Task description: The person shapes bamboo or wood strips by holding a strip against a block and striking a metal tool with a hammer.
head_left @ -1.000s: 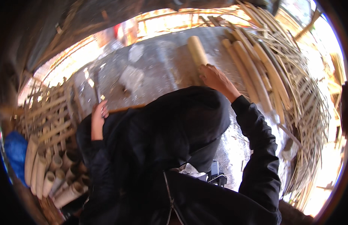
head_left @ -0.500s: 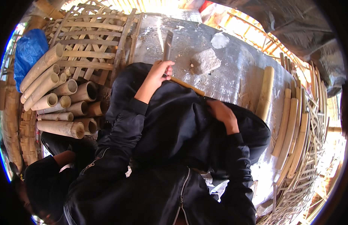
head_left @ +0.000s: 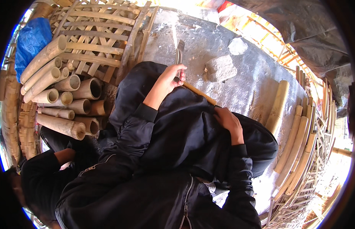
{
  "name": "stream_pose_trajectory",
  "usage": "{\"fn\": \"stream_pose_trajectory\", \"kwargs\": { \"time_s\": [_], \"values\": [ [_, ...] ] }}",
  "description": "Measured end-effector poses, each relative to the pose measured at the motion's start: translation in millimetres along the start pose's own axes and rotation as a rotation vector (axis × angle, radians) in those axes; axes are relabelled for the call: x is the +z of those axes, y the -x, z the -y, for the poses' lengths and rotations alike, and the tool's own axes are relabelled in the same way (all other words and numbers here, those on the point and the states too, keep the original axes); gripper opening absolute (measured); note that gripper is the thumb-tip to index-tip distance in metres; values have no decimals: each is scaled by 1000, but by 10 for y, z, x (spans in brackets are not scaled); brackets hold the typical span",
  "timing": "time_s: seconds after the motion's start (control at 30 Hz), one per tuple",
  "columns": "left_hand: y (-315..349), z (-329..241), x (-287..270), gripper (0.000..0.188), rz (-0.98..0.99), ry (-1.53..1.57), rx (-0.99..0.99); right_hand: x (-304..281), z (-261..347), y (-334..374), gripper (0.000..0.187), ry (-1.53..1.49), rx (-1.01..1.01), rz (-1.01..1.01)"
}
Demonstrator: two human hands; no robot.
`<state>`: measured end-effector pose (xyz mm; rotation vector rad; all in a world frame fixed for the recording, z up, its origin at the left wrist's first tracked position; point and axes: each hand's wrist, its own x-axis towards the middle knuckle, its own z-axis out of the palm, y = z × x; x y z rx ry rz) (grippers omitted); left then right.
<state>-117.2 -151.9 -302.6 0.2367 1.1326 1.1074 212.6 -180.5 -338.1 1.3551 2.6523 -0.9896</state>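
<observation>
My left hand (head_left: 170, 79) is closed round a knife, its broad metal blade (head_left: 179, 51) pointing away from me over the grey sheet. A thin bamboo strip (head_left: 200, 93) runs across my dark-clad lap from beside that hand toward my right hand (head_left: 229, 121). The right fingers are curled at the strip's near end, partly hidden against the black cloth. Beyond my knees a rough grey stone block (head_left: 221, 68) rests on the sheet, apart from both hands.
Cut bamboo tubes (head_left: 68, 91) are piled at the left beside a blue plastic bag (head_left: 33, 44). A woven bamboo lattice (head_left: 97, 34) stands behind them. Split bamboo pieces (head_left: 294, 141) line the right side. Another person's arm (head_left: 43, 164) is close at my lower left.
The view has shifted slightly, so the stone and sheet sit lower and further right. My right hand, blurred before, is now clearer at the strip's end. The left keeps its hold on the knife.
</observation>
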Motion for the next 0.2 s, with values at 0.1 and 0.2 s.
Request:
{"fn": "stream_pose_trajectory", "kwargs": {
  "time_s": [0.1, 0.2],
  "values": [
    [-58, 34, -25, 20, -7, 30, 5, 66, -58, -43, 22, -16, 9, 20],
    [-107, 43, -62, 22, 18, 53, -10, 153, -147, 13, 31, -6, -5, -7]
  ]
}}
